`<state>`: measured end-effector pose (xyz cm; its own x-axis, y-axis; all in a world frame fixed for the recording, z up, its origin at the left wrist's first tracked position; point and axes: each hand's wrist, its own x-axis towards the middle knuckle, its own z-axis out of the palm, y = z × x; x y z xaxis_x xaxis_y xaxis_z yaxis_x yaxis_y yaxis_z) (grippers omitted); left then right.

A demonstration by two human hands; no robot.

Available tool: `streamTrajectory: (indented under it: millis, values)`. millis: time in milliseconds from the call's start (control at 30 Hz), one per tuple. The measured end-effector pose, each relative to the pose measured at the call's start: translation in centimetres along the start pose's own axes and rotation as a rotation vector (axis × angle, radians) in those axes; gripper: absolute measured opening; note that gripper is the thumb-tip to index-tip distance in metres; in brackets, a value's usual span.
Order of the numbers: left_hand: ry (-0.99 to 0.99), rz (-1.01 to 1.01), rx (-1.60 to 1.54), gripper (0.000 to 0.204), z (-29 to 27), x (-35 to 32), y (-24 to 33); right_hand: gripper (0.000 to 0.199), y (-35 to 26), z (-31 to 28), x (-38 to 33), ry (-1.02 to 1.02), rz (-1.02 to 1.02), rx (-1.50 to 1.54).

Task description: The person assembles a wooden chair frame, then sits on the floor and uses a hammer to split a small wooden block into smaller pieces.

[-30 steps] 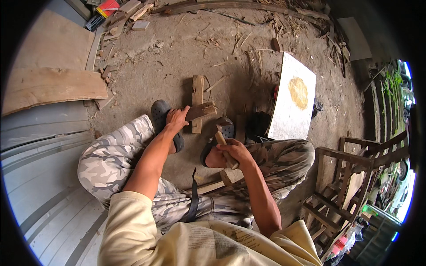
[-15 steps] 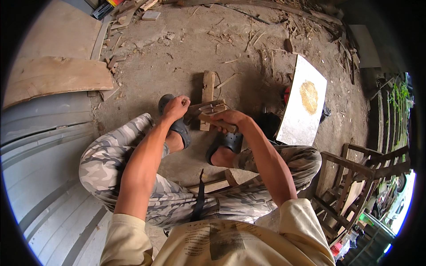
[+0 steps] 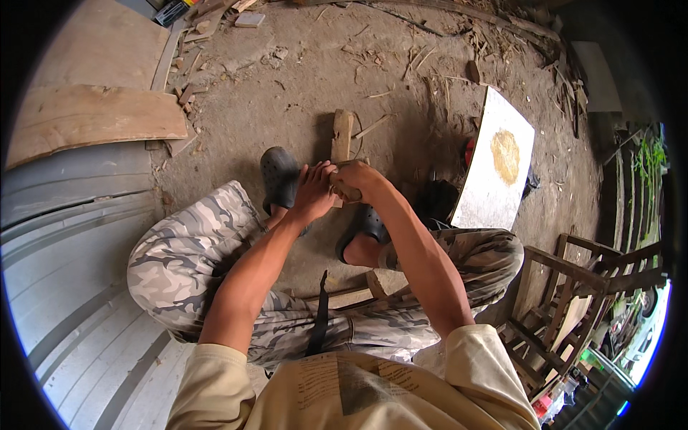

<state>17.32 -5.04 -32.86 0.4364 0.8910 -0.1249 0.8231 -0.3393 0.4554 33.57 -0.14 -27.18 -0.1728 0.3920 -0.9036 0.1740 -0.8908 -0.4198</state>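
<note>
Frame centre, I list: right hand (image 3: 360, 178), curled round a wooden piece (image 3: 347, 192); left hand (image 3: 314, 192) just beside, its grip I cannot tell; wooden block (image 3: 342, 135), projecting above both; right of centre, white board (image 3: 479, 188).

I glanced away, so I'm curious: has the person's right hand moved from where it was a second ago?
Yes. Judged against the white board, the right hand has moved forward and to the left.
</note>
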Motion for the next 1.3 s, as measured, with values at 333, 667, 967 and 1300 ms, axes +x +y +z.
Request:
streamTrajectory:
  millis: [333,667,967,1300]
  values:
    - [-0.053,0.255,0.006,0.057,2.3,0.3,-4.2,0.058,0.1,7.4,-1.4,0.410,-0.492,-0.950]
    - [-0.115,0.297,-0.008,0.054,2.1,0.2,-4.4,0.043,-0.8,9.6,-4.0,0.742,-0.822,-0.225]
    - [-0.108,0.187,-0.256,0.053,2.2,1.1,-5.4,0.036,1.4,6.5,-8.6,0.520,-0.767,-0.824]
    - [-0.156,-0.096,-0.343,0.057,-1.0,-0.3,-1.9,0.029,6.8,1.7,-4.2,-0.176,-0.001,0.525]
